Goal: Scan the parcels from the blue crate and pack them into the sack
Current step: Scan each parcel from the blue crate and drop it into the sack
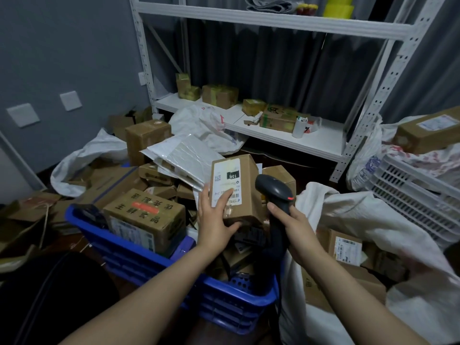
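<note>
Scanning step: above the blue crate [129, 255], the left grip [216, 217] grasps a labelled cardboard parcel [236, 180] and the right grip [296, 227] clasps the barcode scanner [272, 190]; next, likely, read its barcode, then reach the sack [361, 215] right of the crate.

I hold a labelled brown parcel [245, 195] upright above the blue crate [129, 260], black scanner [273, 190] beside it. The white sack [361, 215] gapes alongside.

Parcel sorting storeroom: white steel shelving [273, 26] holding taped cartons [219, 95], labelled cardboard boxes [146, 143] heaped on the floor, woven sacks [373, 220], plastic crates [413, 195].
</note>
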